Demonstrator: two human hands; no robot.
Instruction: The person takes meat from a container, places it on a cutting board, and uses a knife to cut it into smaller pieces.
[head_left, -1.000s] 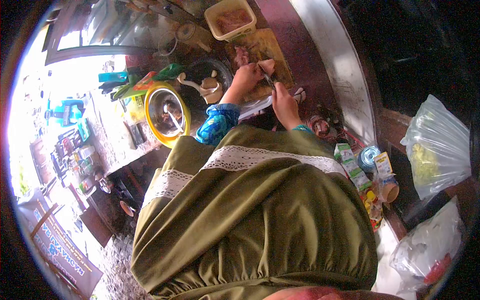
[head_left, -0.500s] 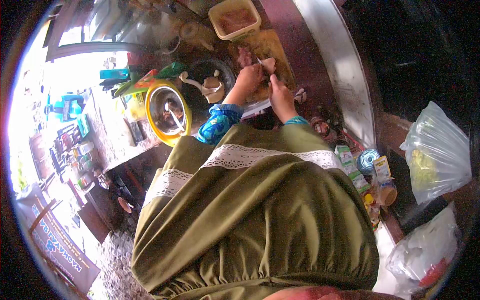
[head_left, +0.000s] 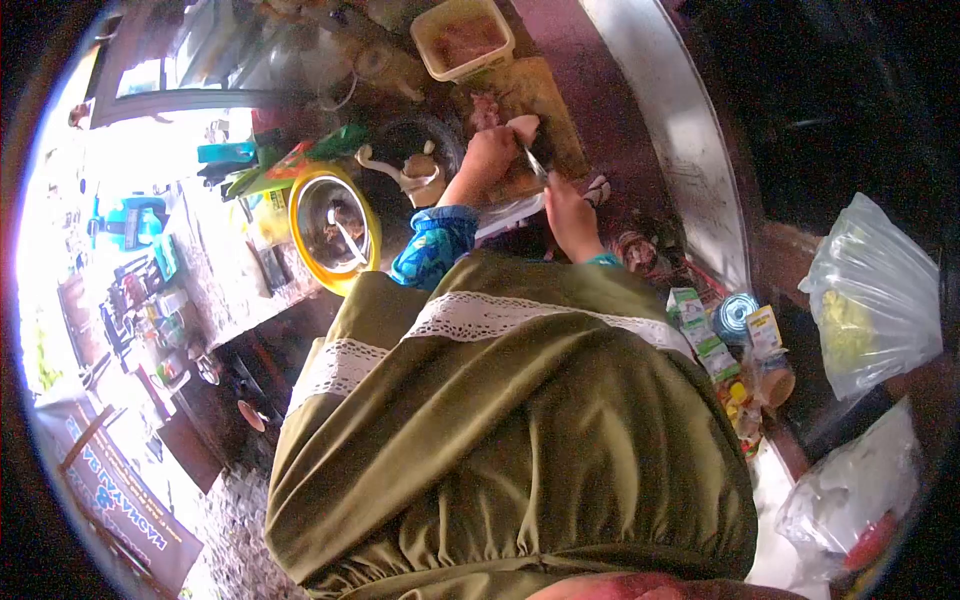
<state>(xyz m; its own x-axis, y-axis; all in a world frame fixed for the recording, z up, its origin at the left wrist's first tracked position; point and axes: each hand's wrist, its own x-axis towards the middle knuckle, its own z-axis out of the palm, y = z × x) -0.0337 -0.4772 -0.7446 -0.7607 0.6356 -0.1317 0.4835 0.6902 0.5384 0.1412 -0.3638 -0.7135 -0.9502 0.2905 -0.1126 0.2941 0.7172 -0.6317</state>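
Note:
My right hand (head_left: pixel 574 218) is closed round the handle of a knife (head_left: pixel 534 162), its blade pointing up and left towards my other hand. Closed fingers of my left hand (head_left: pixel 490 160) press against a pale pink piece of meat (head_left: pixel 524 128) on the wooden cutting board (head_left: pixel 548 98). Small pieces of chopped meat (head_left: pixel 485 112) lie on the board just beyond that hand. At the board's far end stands a pale square tub (head_left: pixel 422 52) with pinkish contents that look like meat.
Left of the board are a dark round pan (head_left: pixel 385 190), a stone mortar (head_left: pixel 424 182) and a yellow-rimmed bowl (head_left: pixel 300 240) with a spoon in it. Packets (head_left: pixel 712 350) and a tied plastic bag (head_left: pixel 885 290) are at the right.
My right hand has drawn back down and to the right with the knife, so more of the blade shows. My left hand and the pale meat have shifted slightly left.

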